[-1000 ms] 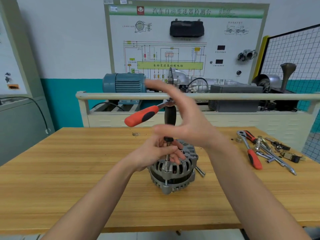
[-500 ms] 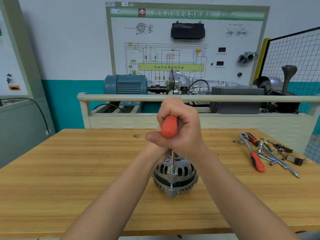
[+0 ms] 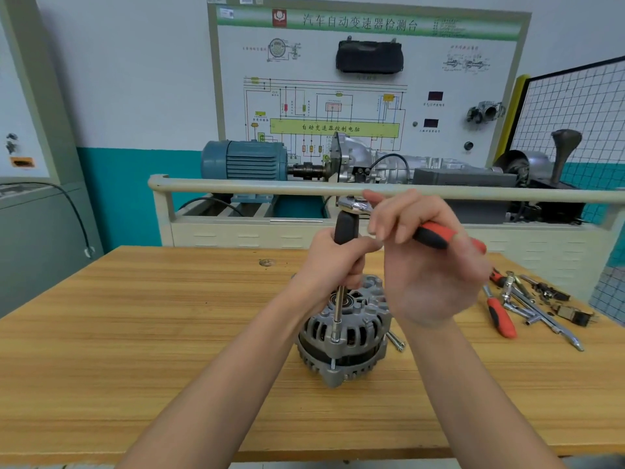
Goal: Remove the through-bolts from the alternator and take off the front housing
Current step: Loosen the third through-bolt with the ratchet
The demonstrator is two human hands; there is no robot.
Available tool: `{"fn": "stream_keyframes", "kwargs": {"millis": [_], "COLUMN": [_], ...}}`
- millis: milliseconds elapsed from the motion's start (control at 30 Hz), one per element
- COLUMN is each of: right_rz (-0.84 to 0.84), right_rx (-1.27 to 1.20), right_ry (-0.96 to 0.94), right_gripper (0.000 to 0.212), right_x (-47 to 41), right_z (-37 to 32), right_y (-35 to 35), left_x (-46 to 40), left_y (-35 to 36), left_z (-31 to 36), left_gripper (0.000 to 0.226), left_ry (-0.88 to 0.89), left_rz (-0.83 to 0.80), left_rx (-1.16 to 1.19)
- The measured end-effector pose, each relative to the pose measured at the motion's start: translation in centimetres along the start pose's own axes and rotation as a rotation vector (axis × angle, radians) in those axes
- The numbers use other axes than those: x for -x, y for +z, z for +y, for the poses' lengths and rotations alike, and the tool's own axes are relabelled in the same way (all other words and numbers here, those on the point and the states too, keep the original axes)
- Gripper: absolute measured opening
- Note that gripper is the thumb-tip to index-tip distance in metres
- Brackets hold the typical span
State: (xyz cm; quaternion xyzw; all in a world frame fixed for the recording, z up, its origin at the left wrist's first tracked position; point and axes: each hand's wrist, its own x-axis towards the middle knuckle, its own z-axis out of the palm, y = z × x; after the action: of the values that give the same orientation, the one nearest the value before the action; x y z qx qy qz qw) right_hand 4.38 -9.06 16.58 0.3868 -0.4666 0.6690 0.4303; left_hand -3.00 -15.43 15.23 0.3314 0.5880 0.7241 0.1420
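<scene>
A grey finned alternator stands on the wooden table, front housing up. A long steel extension rises from a through-bolt at its near rim. My left hand grips the extension's black handle above the housing. On top sits a ratchet with an orange and black handle pointing right. My right hand holds that ratchet handle, fingers curled over it, palm towards me. One removed through-bolt lies on the table just right of the alternator.
A second orange-handled ratchet, sockets and chrome wrenches lie at the table's right. Behind the table a beige rail fronts a test bench with a blue motor and a gearbox. A wire fence stands at the right.
The ratchet handle swung from pointing left, through pointing at me, to pointing right. My right hand closed on it and moved with it. My left hand rose to the black handle.
</scene>
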Motion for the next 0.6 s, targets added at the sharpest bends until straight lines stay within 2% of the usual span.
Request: {"fn": "stream_keyframes", "kwargs": {"millis": [133, 200, 333, 400, 467, 600], "right_rz": [0.209, 0.375, 0.688, 0.736, 0.742, 0.749], "right_rx": [-0.238, -0.379, -0.670, -0.753, -0.805, -0.868], "right_ry": [0.098, 0.163, 0.406, 0.535, 0.620, 0.656], "right_gripper": [0.032, 0.025, 0.025, 0.034, 0.044, 0.046], "right_x": [-0.4, -1.5, -4.7, -5.9, -6.8, -7.3], "right_z": [-0.3, -0.2, 1.1, 2.2, 3.7, 5.4], "right_y": [-1.4, -1.9, -3.5, -3.9, -4.2, -4.2], "left_x": [-0.1, 0.0, 0.1, -0.2, -0.5, -0.9], "left_y": [-0.7, -1.0, -1.6, -1.6, -1.7, -1.4], "left_z": [-0.5, -0.9, -0.6, 0.1, 0.7, 0.7], "left_gripper": [0.042, 0.044, 0.043, 0.039, 0.035, 0.049], "left_ry": [0.041, 0.068, 0.080, 0.092, 0.093, 0.032], "left_rz": [0.016, 0.015, -0.041, -0.096, -0.141, -0.149], "left_rx": [-0.003, -0.045, -0.147, -0.116, 0.010, 0.137]}}
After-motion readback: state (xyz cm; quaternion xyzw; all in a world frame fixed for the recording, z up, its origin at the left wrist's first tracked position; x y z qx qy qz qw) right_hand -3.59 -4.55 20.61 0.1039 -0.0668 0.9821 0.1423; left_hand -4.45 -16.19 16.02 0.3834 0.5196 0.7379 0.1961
